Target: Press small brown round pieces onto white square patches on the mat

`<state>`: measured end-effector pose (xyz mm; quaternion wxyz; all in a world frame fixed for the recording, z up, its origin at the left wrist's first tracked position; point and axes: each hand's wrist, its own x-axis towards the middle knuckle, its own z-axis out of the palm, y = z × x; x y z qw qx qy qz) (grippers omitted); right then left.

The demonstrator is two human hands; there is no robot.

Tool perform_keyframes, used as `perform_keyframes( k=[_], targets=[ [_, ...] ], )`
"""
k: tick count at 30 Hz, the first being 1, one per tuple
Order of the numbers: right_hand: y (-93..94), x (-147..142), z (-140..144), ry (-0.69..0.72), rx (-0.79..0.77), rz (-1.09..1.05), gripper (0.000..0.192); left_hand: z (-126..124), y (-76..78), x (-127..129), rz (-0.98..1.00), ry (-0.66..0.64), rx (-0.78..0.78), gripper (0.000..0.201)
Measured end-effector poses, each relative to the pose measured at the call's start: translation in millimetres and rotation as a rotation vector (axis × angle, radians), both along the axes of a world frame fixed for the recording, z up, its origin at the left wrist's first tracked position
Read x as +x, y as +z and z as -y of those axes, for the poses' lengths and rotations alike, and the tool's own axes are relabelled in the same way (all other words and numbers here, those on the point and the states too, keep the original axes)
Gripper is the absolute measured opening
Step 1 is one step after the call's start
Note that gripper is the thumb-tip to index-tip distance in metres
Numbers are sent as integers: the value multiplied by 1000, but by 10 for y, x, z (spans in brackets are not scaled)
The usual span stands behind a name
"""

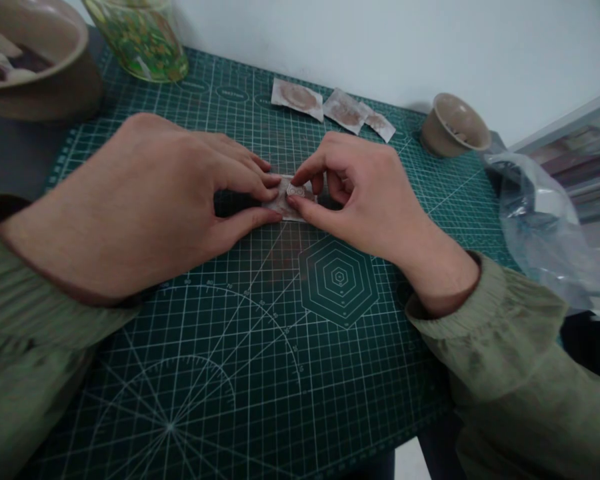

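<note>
A small pale piece with a carved-looking pattern on its face [295, 191] is pinched between the thumb and fingertips of my right hand [363, 183]. It rests on, or just above, a small dusty strip that looks like sandpaper [286, 209]. My left hand [180, 177] presses the left end of this strip to the green cutting mat [260, 320], with the thumb on the near edge and the fingers on the far edge. Part of the strip is hidden under both hands.
Three sandpaper-like pieces with brown dust [297, 97] lie along the mat's back edge. A green-patterned glass [143, 47] and a large bowl of pale bits [40, 93] stand back left. At right are a small brown cup [443, 137] and a clear plastic bag [540, 213].
</note>
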<state>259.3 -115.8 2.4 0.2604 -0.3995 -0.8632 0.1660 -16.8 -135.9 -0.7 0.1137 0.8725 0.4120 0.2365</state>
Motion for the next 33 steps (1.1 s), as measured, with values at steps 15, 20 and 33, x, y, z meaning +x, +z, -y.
perform_keyframes(
  k=[15,20,33],
  targets=[
    [-4,-34,67,54,60,-5,9,31,-69,47,-52,58,137,69],
    [4,-43,58,-9,56,1,9,36,-70,54,-45,68,120,73],
    [48,-51,54,-34,-32,32,10,27,-82,7,-37,74,130,66]
  ],
)
